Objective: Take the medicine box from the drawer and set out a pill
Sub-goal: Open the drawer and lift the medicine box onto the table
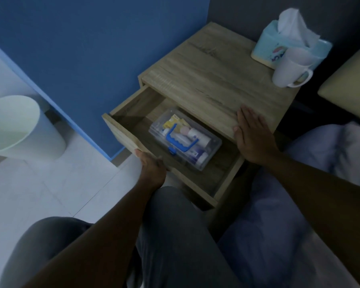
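The wooden drawer (123, 129) of the bedside cabinet stands pulled out. Inside it lies a clear plastic medicine box (212, 150) with a blue handle and latch; small bottles and yellow packets show through its lid. My left hand (152, 167) grips the drawer's front edge, just left of the box. My right hand (252, 134) rests flat, fingers together, on the front edge of the cabinet top (195, 80), to the right of the box and not touching it.
A light-blue tissue box (266, 44) and a white mug (287, 69) stand at the cabinet's far right corner. A pale waste bin (19, 125) sits on the tiled floor at left. A blue wall is behind; bedding lies at right, my knees below.
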